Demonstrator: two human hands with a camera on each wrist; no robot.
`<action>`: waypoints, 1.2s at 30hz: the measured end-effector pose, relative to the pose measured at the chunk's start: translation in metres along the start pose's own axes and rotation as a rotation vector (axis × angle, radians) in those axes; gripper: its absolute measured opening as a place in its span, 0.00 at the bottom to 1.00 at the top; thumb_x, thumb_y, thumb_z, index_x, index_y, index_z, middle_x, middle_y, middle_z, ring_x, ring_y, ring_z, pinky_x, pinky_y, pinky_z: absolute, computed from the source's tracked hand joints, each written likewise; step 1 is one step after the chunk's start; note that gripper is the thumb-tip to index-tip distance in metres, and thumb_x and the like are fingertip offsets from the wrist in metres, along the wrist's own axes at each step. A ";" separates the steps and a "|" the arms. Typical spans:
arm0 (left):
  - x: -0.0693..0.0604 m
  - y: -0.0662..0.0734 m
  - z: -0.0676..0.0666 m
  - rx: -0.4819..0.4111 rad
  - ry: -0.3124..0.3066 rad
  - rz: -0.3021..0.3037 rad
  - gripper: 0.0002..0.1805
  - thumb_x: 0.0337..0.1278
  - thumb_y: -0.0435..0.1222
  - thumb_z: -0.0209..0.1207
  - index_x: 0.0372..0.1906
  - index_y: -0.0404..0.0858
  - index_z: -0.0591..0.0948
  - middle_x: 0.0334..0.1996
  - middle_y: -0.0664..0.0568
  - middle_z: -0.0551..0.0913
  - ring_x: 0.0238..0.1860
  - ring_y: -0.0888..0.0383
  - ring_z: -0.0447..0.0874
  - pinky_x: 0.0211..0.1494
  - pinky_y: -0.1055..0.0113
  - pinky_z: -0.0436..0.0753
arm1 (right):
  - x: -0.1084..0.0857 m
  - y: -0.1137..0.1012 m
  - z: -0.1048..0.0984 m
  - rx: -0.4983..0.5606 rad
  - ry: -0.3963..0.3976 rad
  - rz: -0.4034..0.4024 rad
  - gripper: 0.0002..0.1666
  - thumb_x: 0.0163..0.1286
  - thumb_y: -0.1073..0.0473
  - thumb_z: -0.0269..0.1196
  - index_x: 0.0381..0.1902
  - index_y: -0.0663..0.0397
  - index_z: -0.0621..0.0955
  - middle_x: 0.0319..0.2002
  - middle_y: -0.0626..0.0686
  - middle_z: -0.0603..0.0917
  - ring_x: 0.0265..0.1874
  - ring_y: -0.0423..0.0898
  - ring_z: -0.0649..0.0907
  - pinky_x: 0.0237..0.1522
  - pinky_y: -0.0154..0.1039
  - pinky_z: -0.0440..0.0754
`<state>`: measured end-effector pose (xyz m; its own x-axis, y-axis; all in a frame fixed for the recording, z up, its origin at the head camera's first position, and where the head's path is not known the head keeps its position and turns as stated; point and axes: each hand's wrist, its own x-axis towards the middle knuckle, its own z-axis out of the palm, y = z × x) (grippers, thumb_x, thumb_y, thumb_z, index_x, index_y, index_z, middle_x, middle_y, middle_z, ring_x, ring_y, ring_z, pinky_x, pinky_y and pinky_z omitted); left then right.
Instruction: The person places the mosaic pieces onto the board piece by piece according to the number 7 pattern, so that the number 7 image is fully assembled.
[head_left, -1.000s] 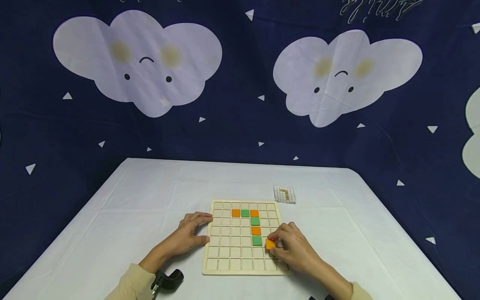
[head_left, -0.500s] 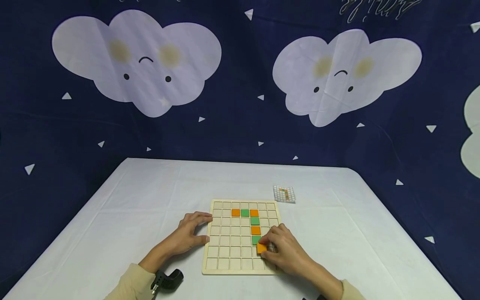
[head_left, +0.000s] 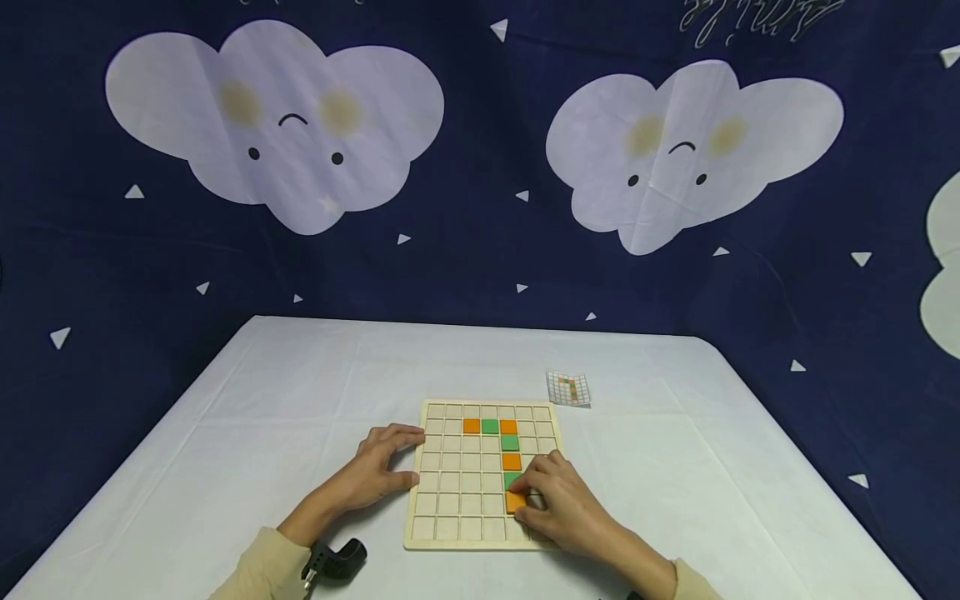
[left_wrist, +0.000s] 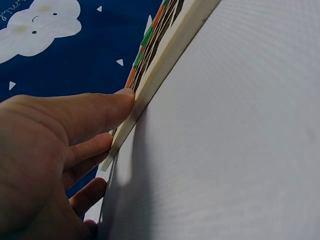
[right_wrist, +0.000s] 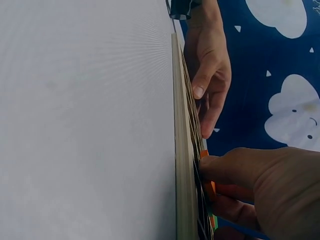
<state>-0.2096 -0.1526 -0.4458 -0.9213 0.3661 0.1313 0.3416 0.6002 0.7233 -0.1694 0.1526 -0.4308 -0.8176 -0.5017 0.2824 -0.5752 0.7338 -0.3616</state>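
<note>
A square wooden grid board (head_left: 460, 505) lies on the table. Orange and green square tiles sit in it: a short row near the top, then a column going down. My right hand (head_left: 566, 504) pinches an orange tile (head_left: 515, 502) between thumb and fingers, at the cell just below the lowest green tile (head_left: 512, 480). In the right wrist view this orange tile (right_wrist: 204, 154) shows partly behind the thumb; whether it lies flat cannot be told. My left hand (head_left: 371, 468) touches the board's left edge, thumb and fingers extended; the left wrist view shows the thumb against the board's rim (left_wrist: 160, 70).
A small paper card (head_left: 569, 389) printed with a coloured grid lies beyond the board's top right corner. White cloth covers the table (head_left: 315, 383). A dark blue curtain with clouds (head_left: 480, 275) hangs behind. A black device (head_left: 339, 561) is strapped at the left wrist.
My right hand has carried the orange tile left and slightly down, from the right side of the board to below the lowest green tile. My left hand stays put.
</note>
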 end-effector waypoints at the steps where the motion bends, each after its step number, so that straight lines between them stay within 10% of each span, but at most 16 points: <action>1: 0.000 0.000 0.000 0.002 0.000 0.000 0.29 0.46 0.36 0.66 0.59 0.38 0.75 0.63 0.50 0.72 0.66 0.47 0.60 0.66 0.42 0.54 | 0.000 0.000 0.000 -0.001 -0.001 0.002 0.12 0.52 0.54 0.70 0.36 0.43 0.85 0.33 0.37 0.77 0.36 0.34 0.66 0.40 0.32 0.67; 22: -0.001 0.001 0.001 0.008 0.014 0.011 0.29 0.46 0.37 0.67 0.58 0.38 0.76 0.62 0.50 0.73 0.64 0.47 0.61 0.64 0.41 0.55 | -0.002 0.000 -0.004 -0.001 0.020 0.021 0.13 0.51 0.53 0.71 0.38 0.44 0.85 0.34 0.37 0.77 0.37 0.34 0.64 0.39 0.31 0.66; 36: -0.002 0.005 -0.003 -0.013 0.036 -0.065 0.29 0.47 0.39 0.66 0.59 0.40 0.76 0.62 0.51 0.72 0.65 0.48 0.61 0.66 0.41 0.59 | 0.004 0.019 -0.022 0.055 0.121 0.173 0.14 0.57 0.54 0.68 0.42 0.47 0.83 0.38 0.41 0.79 0.37 0.36 0.66 0.39 0.33 0.68</action>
<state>-0.2063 -0.1526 -0.4406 -0.9477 0.3004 0.1077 0.2782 0.6123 0.7400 -0.1831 0.1746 -0.4167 -0.8971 -0.3093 0.3155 -0.4298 0.7764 -0.4609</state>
